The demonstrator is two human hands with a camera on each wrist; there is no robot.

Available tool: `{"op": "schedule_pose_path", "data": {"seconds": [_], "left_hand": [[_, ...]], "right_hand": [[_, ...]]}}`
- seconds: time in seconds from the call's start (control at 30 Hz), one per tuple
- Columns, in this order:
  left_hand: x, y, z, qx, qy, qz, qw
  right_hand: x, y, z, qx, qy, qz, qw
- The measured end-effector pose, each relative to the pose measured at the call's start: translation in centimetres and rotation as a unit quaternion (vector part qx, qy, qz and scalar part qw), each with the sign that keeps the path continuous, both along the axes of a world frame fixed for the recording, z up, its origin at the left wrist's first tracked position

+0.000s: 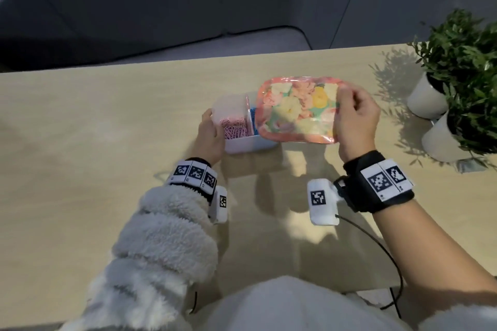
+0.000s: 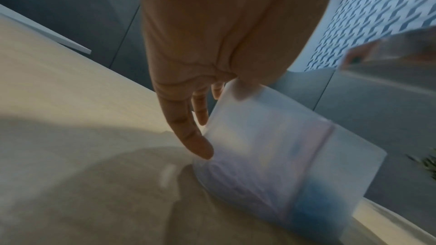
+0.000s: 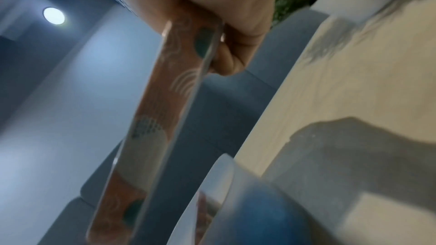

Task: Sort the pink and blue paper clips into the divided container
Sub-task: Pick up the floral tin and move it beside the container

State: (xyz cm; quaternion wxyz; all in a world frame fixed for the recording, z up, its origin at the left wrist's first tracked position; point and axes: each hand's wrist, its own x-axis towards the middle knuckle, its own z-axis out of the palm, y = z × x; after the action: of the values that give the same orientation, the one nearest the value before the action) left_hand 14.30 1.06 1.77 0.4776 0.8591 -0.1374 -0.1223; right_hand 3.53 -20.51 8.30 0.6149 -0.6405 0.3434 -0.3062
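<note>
A translucent white divided container [image 1: 243, 146] stands on the wooden table. Pink paper clips [image 1: 234, 130] fill its left compartment and blue paper clips [image 1: 254, 121] lie in the one beside it. My left hand [image 1: 215, 129] holds the container's left end, fingers [image 2: 195, 137] against its wall [image 2: 271, 146]. My right hand [image 1: 349, 113] grips the right edge of a floral lid [image 1: 298, 110], which hangs tilted above the container's right part and hides it. In the right wrist view the lid [image 3: 165, 100] stands edge-on above the container [image 3: 224, 183].
Two potted green plants in white pots [image 1: 425, 99] [image 1: 443, 140] stand at the table's right edge, close to my right hand. The table's far edge [image 1: 161, 64] runs just behind the container. A black cable [image 1: 376, 244] trails from my right wrist.
</note>
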Motion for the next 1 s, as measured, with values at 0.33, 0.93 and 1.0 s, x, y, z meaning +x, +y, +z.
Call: {"op": "schedule_pose_path", "data": {"seconds": [0.33,0.93,1.0], "left_hand": [[-0.5,0.9,1.2,-0.11,0.195,0.099,0.969],[-0.3,-1.4,1.6,-0.141,0.13,0.119,0.974],[-0.3,-1.6,1.5,-0.139,0.119,0.121,0.976]], "right_hand": [[6.5,4.1,-3.7,-0.03,0.1,0.109,0.989],[7.1,4.3,-5.5,-0.144,0.168,0.163,0.962],[7.1,4.4,-5.4,-0.164,0.168,0.161,0.958]]}}
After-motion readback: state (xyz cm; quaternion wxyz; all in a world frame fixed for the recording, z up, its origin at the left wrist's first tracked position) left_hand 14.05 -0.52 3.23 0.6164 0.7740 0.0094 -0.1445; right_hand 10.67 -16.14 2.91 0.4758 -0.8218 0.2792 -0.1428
